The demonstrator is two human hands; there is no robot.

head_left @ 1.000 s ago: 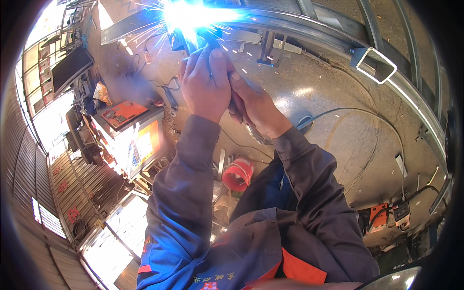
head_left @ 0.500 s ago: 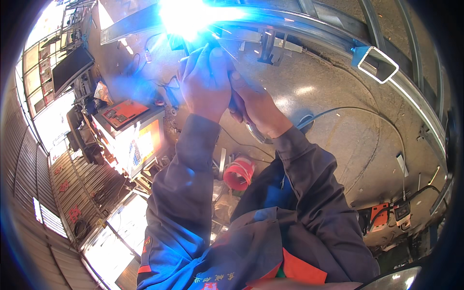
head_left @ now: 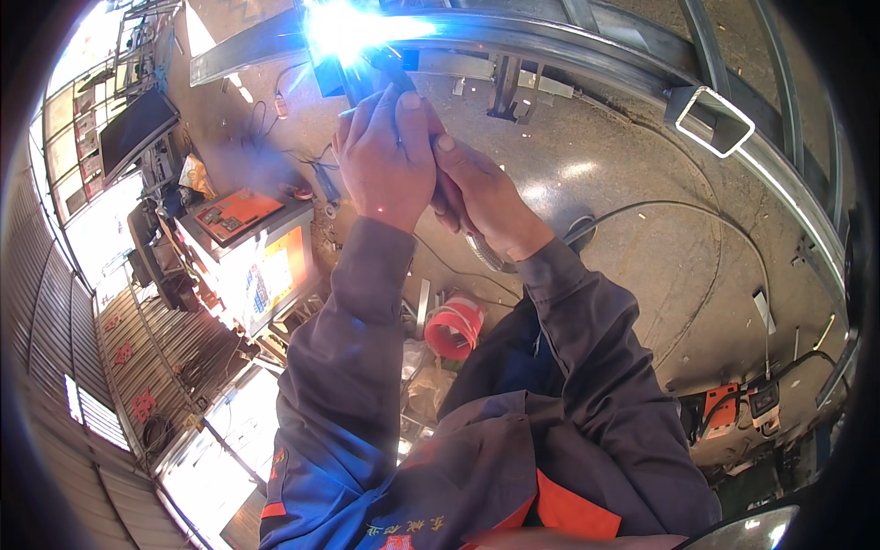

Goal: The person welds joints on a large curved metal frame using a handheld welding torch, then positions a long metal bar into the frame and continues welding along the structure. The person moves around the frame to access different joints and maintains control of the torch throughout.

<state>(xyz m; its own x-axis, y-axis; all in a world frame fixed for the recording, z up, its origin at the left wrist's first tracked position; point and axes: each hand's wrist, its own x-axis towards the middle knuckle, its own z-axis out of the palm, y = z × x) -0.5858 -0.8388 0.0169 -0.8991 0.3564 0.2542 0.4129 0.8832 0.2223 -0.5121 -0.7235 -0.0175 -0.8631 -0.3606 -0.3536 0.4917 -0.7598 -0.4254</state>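
A blinding blue-white arc [head_left: 345, 29] burns on the steel frame [head_left: 559, 50] at the top of the view, hiding the spot where metal and torch tip meet. Both hands are closed around a welding torch [head_left: 447, 192], its neck pointing up into the glare. My left hand [head_left: 387, 158] wraps the front part, just below the arc. Behind it, my right hand [head_left: 490, 194] grips the handle, thumb laid along the top. From the handle's rear, a ribbed hose section [head_left: 486, 254] runs down beneath my right wrist.
An open square tube end [head_left: 717, 122] juts out at the upper right. On the left stands a cabinet with an orange panel [head_left: 236, 216] on top. A red bucket [head_left: 453, 328] sits on the floor by my legs. A cable [head_left: 674, 203] curves across the floor to the right.
The arc's glare has shrunk and the blue haze over my hands has thinned, so the torch neck shows more clearly. Both hands have barely moved.
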